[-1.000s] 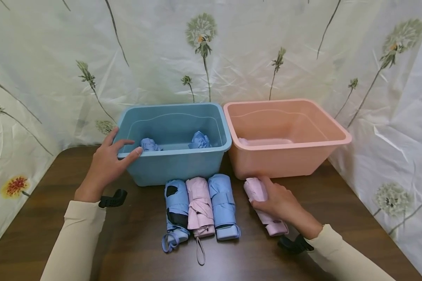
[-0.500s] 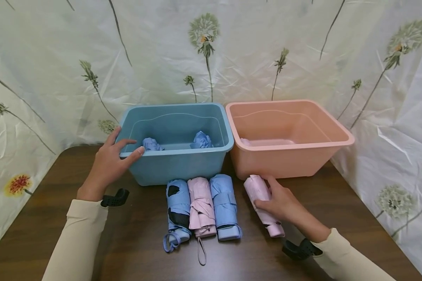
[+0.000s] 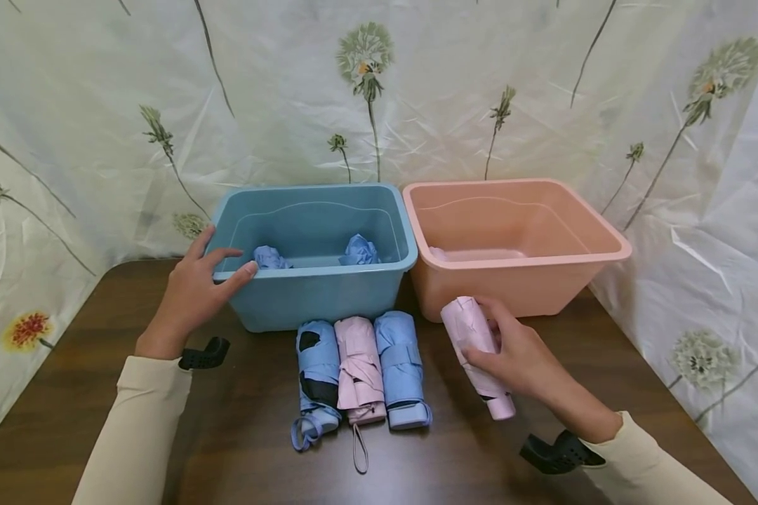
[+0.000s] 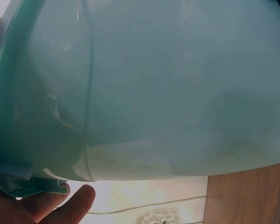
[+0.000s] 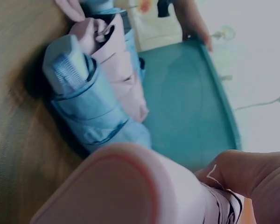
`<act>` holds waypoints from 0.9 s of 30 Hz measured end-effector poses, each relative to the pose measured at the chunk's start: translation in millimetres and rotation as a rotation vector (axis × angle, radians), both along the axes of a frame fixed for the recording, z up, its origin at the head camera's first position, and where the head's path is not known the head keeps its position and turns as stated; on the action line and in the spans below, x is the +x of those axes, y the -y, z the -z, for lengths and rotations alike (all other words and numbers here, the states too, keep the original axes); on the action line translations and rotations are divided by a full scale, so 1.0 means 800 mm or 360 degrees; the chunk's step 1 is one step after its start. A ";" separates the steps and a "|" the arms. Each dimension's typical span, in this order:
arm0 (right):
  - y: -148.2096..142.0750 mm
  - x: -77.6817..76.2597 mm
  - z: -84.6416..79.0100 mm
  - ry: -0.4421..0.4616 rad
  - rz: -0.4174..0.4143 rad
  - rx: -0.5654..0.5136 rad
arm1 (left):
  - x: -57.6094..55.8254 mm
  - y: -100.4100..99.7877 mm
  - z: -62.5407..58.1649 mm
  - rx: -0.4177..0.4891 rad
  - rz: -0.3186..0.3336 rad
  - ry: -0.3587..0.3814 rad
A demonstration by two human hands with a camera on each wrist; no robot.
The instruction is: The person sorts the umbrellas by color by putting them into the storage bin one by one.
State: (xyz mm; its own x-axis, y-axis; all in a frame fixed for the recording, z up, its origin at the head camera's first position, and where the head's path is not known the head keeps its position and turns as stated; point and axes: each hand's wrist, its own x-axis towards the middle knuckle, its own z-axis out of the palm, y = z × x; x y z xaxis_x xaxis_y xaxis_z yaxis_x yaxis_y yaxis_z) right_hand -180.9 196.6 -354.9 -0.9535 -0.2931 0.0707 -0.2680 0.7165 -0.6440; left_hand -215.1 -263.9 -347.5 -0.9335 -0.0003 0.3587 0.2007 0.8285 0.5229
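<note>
My right hand (image 3: 518,354) grips a folded pink umbrella (image 3: 470,330) around its side, tilted over the table in front of the pink tub. Its pink handle end (image 5: 116,186) looms large in the right wrist view. My left hand (image 3: 192,294) rests with fingers spread at the left front corner of the blue tub (image 3: 316,301), thumb on the front rim. Left of the held umbrella, a blue umbrella (image 3: 399,368), a pink umbrella (image 3: 358,368) and a blue umbrella with black patches (image 3: 318,372) lie side by side.
The pink tub (image 3: 493,287) stands beside the blue one, with a bit of pink fabric (image 3: 438,253) visible inside. Two blue fabric bundles (image 3: 358,250) lie in the blue tub. A floral curtain (image 3: 278,84) hangs behind the dark wooden table (image 3: 240,435).
My right hand has lifted the pink umbrella from the table and tilted it, its top end rising towards the pink tub. My left hand has stayed at the blue tub's corner.
</note>
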 end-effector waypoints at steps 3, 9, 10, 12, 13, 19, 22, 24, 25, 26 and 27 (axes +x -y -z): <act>0.000 0.002 -0.007 -0.0034 -0.0018 -0.0037 | 0.000 0.000 -0.001 0.0001 -0.0002 0.0009; -0.002 0.006 -0.019 -0.0091 -0.0035 -0.0083 | 0.000 0.001 -0.001 -0.0002 -0.0011 0.0025; -0.002 0.006 -0.022 -0.0099 -0.0037 -0.0092 | 0.000 0.001 -0.001 -0.0002 -0.0011 0.0024; -0.004 0.007 -0.027 -0.0114 -0.0045 -0.0108 | -0.001 0.001 0.000 -0.0002 -0.0007 0.0014; -0.005 0.007 -0.029 -0.0126 -0.0049 -0.0113 | -0.001 0.001 0.001 -0.0001 -0.0006 0.0009; -0.011 0.005 -0.047 -0.0188 -0.0063 -0.0163 | -0.002 0.000 0.002 0.0003 0.0004 -0.0027; -0.014 0.002 -0.056 -0.0206 -0.0082 -0.0214 | -0.001 -0.001 0.002 0.0006 0.0007 -0.0025; -0.016 0.000 -0.062 -0.0237 -0.0080 -0.0224 | -0.001 -0.001 0.002 0.0005 0.0007 -0.0024; -0.018 -0.002 -0.065 -0.0249 -0.0084 -0.0236 | -0.001 -0.001 0.002 0.0006 0.0006 -0.0023; -0.019 -0.004 -0.068 -0.0261 -0.0085 -0.0245 | -0.001 0.000 0.002 0.0008 0.0004 -0.0020; -0.020 -0.006 -0.071 -0.0262 -0.0079 -0.0251 | -0.001 0.000 0.002 0.0008 0.0003 -0.0019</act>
